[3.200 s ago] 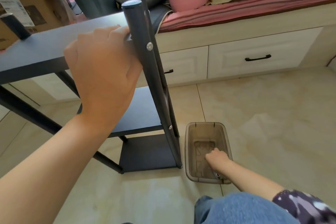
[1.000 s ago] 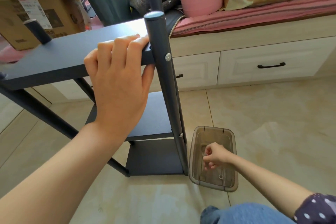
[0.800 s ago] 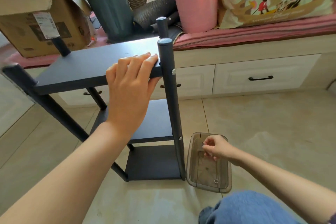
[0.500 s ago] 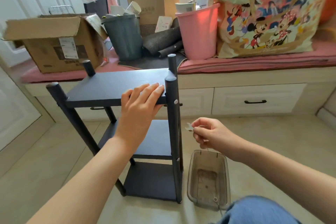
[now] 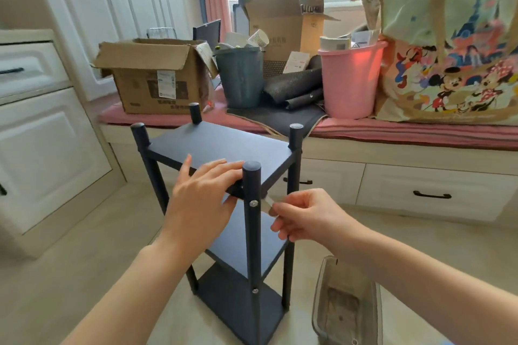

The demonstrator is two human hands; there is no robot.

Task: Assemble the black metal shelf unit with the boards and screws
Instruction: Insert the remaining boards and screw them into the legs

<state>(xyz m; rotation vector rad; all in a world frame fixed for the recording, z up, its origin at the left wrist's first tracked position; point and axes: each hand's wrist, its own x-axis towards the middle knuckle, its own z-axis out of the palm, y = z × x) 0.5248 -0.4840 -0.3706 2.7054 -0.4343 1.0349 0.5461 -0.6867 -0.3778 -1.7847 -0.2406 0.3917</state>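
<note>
The black shelf unit (image 5: pixel 221 148) stands upright on the floor with three dark boards between four round posts. My left hand (image 5: pixel 201 199) lies with straight fingers on the top board's near edge, beside the near post (image 5: pixel 252 218). A silver screw head (image 5: pixel 253 203) shows in that post at the top board, another (image 5: pixel 254 291) lower down. My right hand (image 5: pixel 302 218) pinches a small pale piece (image 5: pixel 268 200), held just right of the upper screw.
A translucent grey plastic bin (image 5: pixel 347 302) sits on the floor at my right. Behind the shelf runs a window bench with drawers (image 5: pixel 431 193), loaded with cardboard boxes (image 5: pixel 157 78), a grey bucket (image 5: pixel 241 75), a pink bucket (image 5: pixel 350 78) and a cartoon bag (image 5: pixel 454 45). White cabinets (image 5: pixel 36 131) stand left.
My right hand left the bin with a small pale piece and rose to the near post's upper screw. The view lifted and drew back. My left hand stayed on the top board.
</note>
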